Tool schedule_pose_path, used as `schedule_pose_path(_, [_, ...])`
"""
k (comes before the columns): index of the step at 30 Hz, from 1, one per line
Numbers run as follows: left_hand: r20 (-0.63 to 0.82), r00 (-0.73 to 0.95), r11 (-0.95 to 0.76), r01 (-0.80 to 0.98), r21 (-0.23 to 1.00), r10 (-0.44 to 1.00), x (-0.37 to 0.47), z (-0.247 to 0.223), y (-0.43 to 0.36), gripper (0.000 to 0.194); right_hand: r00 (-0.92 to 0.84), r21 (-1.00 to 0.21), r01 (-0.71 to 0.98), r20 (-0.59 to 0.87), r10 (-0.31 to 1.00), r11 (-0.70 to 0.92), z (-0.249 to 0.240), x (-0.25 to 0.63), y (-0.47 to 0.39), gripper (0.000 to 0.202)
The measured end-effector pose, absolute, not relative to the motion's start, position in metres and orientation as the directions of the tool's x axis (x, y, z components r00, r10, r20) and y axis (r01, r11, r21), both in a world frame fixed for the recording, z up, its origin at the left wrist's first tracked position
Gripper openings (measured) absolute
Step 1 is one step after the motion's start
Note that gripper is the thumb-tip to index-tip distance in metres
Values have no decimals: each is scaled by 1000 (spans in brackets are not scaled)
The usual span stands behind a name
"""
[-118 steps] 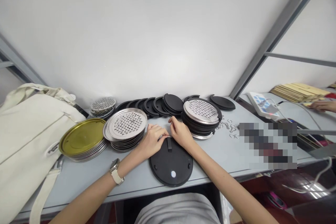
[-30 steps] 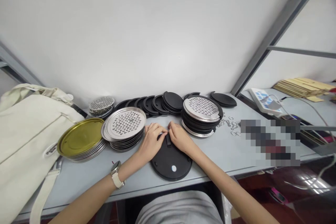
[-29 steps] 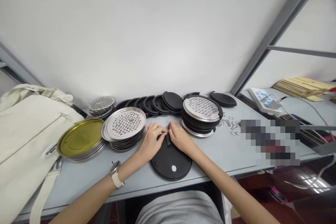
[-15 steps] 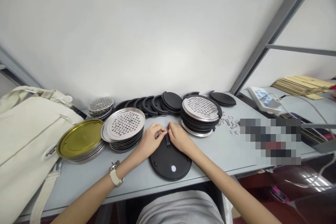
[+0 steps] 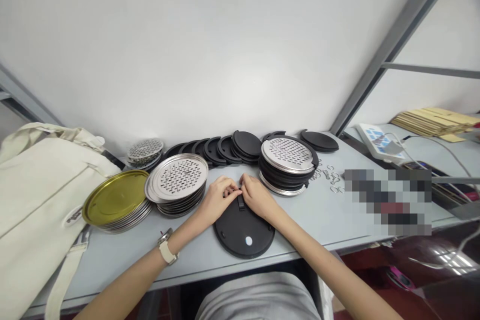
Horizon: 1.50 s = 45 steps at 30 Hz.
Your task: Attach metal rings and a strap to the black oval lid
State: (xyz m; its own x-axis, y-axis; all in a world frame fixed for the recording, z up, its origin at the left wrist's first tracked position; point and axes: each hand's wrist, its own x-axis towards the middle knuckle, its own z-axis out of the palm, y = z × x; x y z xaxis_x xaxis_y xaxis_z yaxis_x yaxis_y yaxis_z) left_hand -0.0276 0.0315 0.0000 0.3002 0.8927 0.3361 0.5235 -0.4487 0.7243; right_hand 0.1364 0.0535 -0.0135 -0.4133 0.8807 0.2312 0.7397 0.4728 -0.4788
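A round black disc (image 5: 245,232) with a white dot lies near the table's front edge. Over its far edge, my left hand (image 5: 222,197) has its thumb and index finger pinched together at the top of a small black tab (image 5: 240,202). Opposite it, my right hand (image 5: 255,196) is closed at the same spot, its fingertips touching those of the left. Whatever the fingertips hold is too small to make out. Left of my hands stands a stack topped by a perforated metal plate (image 5: 182,177); another such stack (image 5: 288,154) is on the right.
Gold lids (image 5: 116,197) and a cream bag (image 5: 45,200) are at the left. Black discs (image 5: 245,144) line the wall. Small metal rings and clips (image 5: 330,176) lie right of the stack. A grey frame post (image 5: 390,55) rises at the right, before yellowish sheets (image 5: 431,122).
My left fingertips have moved slightly right and down, closer against the right fingertips. The rest of the view has barely shifted.
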Motion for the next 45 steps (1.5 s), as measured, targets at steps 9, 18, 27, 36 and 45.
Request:
schedule_pose_path(9, [380,289,-477,546,688,879,-28,8,31,11,-400,-471,740,266,877,480,-12,137,52,17])
schedule_pose_path(18, [356,277,-450,484,751,892,-28,8,30,13,-379,-477,744,277,883,468,-9,135,52,19])
schedule_pose_path(27, [403,355,-535,621,573,844,-32,12,27,19,-374,-471,749,281,884,467,-12,136,53,19])
schedule_pose_path(36, [399,345,-520,678,520,849,-33,11,27,14,-344,-456,778,264,901,431,-9,134,51,20])
schedule_pose_path(45, [399,329,-511,660,551,856,-31,9,26,12,-271,-411,845,225,936,343,-6,133,48,31])
